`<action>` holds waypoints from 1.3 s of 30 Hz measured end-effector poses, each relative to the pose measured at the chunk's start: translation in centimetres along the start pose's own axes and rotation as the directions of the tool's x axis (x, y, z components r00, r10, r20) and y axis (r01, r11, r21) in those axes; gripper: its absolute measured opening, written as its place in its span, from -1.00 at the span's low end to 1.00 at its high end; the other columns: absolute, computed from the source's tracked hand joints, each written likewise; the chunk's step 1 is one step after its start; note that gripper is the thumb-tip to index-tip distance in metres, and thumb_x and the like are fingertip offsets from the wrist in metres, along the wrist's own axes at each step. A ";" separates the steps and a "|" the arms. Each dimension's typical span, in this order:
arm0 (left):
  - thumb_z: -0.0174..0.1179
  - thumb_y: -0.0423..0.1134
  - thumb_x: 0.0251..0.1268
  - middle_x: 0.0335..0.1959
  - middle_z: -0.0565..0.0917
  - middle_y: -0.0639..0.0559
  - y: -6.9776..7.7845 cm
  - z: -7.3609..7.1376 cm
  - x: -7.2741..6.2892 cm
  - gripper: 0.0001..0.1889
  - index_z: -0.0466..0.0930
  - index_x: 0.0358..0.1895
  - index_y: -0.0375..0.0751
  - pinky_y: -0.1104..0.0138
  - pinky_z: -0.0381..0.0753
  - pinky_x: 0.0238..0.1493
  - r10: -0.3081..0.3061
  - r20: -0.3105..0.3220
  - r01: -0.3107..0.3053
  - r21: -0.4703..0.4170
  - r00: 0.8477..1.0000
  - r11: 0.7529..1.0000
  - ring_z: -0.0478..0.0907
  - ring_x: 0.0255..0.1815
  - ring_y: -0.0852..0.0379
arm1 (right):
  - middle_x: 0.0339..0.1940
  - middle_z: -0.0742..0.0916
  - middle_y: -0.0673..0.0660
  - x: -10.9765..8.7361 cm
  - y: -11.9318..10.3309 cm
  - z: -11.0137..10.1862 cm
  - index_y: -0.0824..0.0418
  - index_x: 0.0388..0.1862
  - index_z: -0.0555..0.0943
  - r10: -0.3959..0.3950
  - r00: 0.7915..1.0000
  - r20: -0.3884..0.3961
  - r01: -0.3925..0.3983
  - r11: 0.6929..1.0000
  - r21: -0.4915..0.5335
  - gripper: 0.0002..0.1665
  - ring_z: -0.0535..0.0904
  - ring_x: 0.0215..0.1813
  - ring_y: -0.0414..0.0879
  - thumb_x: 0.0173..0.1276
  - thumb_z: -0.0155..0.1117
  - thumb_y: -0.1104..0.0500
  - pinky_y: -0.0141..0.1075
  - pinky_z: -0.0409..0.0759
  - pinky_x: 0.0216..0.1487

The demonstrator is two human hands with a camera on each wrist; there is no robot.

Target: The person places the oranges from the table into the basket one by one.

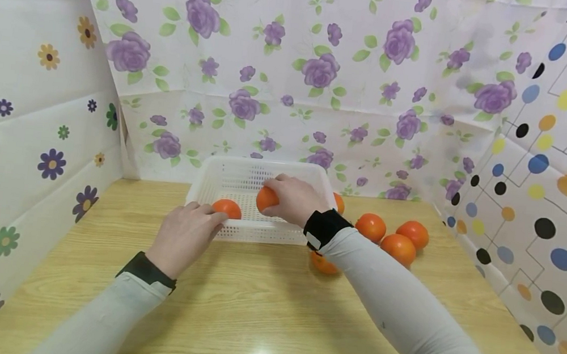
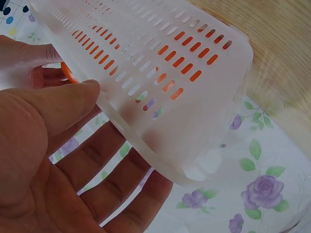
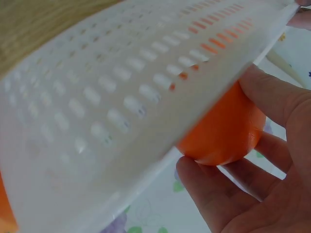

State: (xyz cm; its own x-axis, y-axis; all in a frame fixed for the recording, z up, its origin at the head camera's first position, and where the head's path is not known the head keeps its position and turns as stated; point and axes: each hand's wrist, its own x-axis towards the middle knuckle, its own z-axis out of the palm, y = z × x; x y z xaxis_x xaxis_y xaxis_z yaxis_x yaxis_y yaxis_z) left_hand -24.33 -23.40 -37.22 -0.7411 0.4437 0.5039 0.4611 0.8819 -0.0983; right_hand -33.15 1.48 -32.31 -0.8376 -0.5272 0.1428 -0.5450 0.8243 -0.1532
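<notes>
A white perforated plastic basket (image 1: 263,232) stands at the back of the table. My left hand (image 1: 188,236) holds its near rim at the left, thumb outside the wall (image 2: 160,131) and fingers over the inner side. A round orange fruit (image 1: 227,208) lies inside the basket, close to that hand. My right hand (image 1: 293,201) grips another smooth, round orange fruit (image 3: 226,128) between thumb and fingers. That fruit is over the basket's right half, and the near wall partly covers it in the right wrist view.
Right of the basket, several more orange fruits (image 1: 398,249) sit in a loose group on the wooden table (image 1: 230,308). One fruit (image 1: 323,262) lies by the near right corner, partly behind my right forearm. Patterned cloth (image 1: 292,86) hangs around the back and sides.
</notes>
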 end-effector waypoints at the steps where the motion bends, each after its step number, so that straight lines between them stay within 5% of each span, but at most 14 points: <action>1: 0.65 -0.27 0.28 -0.18 0.82 -0.10 0.0 0.0 0.0 -0.73 0.86 0.01 -0.11 0.09 0.70 -0.27 0.000 0.002 0.000 0.002 1.000 1.000 0.64 -0.32 -0.12 | 0.33 0.72 0.12 0.2 0.0 0.1 0.07 0.54 0.61 0.011 1.000 0.009 -0.012 1.000 0.014 -0.26 0.67 0.16 0.04 0.45 0.63 -0.04 -0.09 0.66 0.23; 19: 0.63 -0.28 0.30 -0.15 0.83 -0.10 0.1 -0.3 0.1 -0.73 0.86 0.03 -0.11 0.08 0.71 -0.26 -0.007 0.016 0.007 -0.014 1.000 1.000 0.65 -0.29 -0.12 | 0.37 0.73 0.19 1.4 -0.8 1.5 0.21 0.55 0.59 0.016 0.998 0.064 -0.025 0.989 0.144 -0.22 0.66 0.15 0.07 0.45 0.62 0.00 -0.08 0.63 0.20; 39: 0.64 -0.26 0.30 -0.15 0.84 -0.09 0.0 -0.2 0.1 -0.74 0.86 0.01 -0.09 0.12 0.68 -0.32 -0.004 0.017 0.004 0.007 1.000 1.000 0.63 -0.35 -0.09 | 0.30 0.79 0.18 3.4 -0.8 3.7 0.26 0.45 0.67 -0.005 0.995 0.101 -0.010 0.989 0.146 -0.30 0.70 0.16 0.03 0.45 0.62 -0.03 -0.10 0.63 0.29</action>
State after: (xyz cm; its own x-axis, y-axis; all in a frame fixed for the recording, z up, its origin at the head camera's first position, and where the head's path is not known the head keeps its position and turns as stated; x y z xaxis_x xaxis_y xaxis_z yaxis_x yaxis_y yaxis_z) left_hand -24.32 -23.44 -37.03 -0.7514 0.4424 0.4895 0.4547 0.8848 -0.1017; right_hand -35.73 -1.75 -35.31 -0.8344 -0.5493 0.0444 -0.5362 0.7906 -0.2958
